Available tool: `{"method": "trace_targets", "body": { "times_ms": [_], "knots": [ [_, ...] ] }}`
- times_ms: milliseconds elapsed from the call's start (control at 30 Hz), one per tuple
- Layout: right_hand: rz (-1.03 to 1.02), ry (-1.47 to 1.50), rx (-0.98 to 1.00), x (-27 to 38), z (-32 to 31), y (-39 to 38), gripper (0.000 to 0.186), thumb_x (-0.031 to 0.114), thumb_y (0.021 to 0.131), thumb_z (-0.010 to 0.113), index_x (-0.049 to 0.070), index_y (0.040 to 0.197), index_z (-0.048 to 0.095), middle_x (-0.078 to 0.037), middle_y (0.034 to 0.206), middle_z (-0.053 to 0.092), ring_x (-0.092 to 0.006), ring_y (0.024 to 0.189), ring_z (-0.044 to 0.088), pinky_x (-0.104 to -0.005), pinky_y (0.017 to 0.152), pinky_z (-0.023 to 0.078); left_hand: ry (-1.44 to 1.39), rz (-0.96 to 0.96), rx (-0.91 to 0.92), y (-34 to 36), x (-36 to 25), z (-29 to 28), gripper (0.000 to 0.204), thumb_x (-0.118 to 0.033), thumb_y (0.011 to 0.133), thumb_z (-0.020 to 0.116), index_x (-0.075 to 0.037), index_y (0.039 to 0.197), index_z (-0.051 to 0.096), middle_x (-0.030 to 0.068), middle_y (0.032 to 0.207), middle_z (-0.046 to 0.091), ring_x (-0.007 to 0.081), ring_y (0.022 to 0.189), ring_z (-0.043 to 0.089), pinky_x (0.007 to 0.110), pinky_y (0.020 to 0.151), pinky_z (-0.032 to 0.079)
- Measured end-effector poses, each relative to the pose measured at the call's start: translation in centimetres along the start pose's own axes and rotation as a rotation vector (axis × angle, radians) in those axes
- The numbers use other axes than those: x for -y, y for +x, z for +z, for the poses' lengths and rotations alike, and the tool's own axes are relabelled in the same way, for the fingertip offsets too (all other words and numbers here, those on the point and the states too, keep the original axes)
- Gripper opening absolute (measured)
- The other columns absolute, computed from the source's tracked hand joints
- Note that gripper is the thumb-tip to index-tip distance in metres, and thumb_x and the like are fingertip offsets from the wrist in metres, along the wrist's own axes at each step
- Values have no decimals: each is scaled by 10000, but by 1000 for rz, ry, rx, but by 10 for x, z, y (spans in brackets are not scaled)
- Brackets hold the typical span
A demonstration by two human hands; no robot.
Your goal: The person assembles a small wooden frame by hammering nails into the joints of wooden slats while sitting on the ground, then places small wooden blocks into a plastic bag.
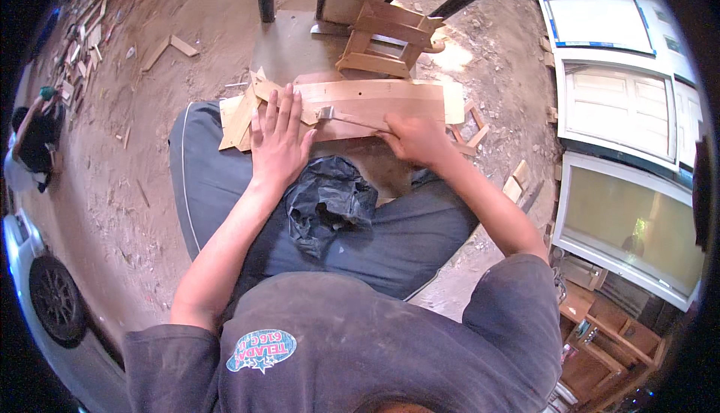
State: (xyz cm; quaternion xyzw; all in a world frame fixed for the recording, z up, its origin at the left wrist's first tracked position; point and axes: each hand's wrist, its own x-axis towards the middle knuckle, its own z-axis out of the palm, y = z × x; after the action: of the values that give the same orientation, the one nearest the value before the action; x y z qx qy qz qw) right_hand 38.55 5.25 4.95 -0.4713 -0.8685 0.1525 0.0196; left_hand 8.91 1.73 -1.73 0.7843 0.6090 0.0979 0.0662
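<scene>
A wide pale wooden board (397,98) with a small dark hole lies across the middle of the view, with overlapping shorter wood pieces (235,121) at its left end. My left hand (277,132) rests on the wood there, fingers stretched out. My right hand (405,139) is closed round the handle of a thin tool (327,113), whose small metal head sits on the board just right of my left hand. Below the board, a crumpled black plastic bag (330,203) lies on a dark cushioned surface (416,240) in front of my body.
A small wooden frame piece (386,38) stands behind the board. Wood scraps (86,46) lie on the dirt ground. Another person (30,136) is at the far left, above a silver car's wheel (52,293). White framed panels (615,98) and a wooden cabinet (607,338) are at the right.
</scene>
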Motion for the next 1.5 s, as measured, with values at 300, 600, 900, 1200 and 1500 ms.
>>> {"method": "trace_targets", "body": {
  "times_ms": [300,600,900,1200,1500],
  "knots": [
    [166,134,-131,26,-38,8,329,397,977,647,72,967,599,-198,802,682,-419,786,687,-539,670,522,-44,31,-45,-1,1,-1,902,-597,983,538,-80,1651,221,96,1731,182,301,1600,134,518,1256,106],
    [430,110,-303,29,-6,32,306,290,883,725,37,990,589,-202,943,708,-425,926,690,-530,840,547,-156,-41,-287,4,11,-14,750,-432,925,689,-151,1564,416,143,1570,408,368,1340,434,516,1080,326],
    [441,143,-173,16,10,31,331,299,877,748,42,1036,612,-214,1002,699,-428,973,671,-536,848,525,71,440,82,68,54,-42,529,-44,803,642,-170,1317,629,57,1349,599,298,1340,488,482,1113,351],
    [426,143,-149,9,19,34,348,287,883,738,18,1082,644,-237,1084,722,-408,1049,696,-525,896,552,33,478,255,86,44,-117,291,-42,844,627,-117,1125,611,110,1085,696,283,1124,646,461,1032,373],
    [403,204,-160,8,34,41,329,292,892,745,40,1067,626,-201,1071,670,-412,1057,654,-515,897,532,-88,461,-227,7,34,-208,256,-30,809,737,-87,1017,598,80,959,705,269,1016,686,400,930,435]
  ]
}}
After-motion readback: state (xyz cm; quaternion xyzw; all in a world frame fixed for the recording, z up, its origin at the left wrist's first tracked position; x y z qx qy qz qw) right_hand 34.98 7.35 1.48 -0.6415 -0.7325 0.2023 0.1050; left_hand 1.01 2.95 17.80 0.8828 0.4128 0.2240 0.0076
